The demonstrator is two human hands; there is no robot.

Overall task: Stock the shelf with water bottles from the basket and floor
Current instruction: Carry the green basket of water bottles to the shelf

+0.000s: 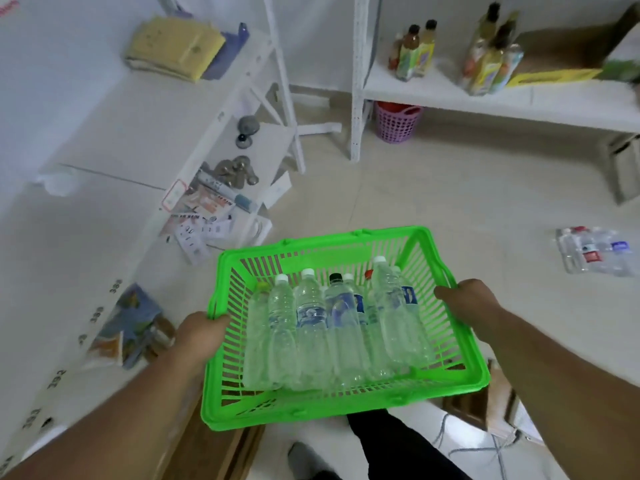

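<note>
Basket: a green slatted plastic basket point(346, 400) is held up off the floor, in front of the person.
Left hand: the left hand point(202, 332) grips the basket's left rim, fingers curled over the edge.
Right hand: the right hand point(467, 301) grips the right rim, fingers curled round it.
Bottles in basket: clear water bottles point(311, 323) lie side by side inside, caps pointing away from the person; most caps are white, one is black.
Bottles on floor: a few more clear bottles point(594, 251) lie on the tiled floor to the right, well apart from the basket.
Left shelf: a white shelf point(131, 133) holds folded yellow cloth point(173, 46) at its far end.
Far shelf: a white shelf point(519, 98) carries dark-capped sauce bottles point(414, 51); a pink basket point(398, 121) stands beneath it.
</note>
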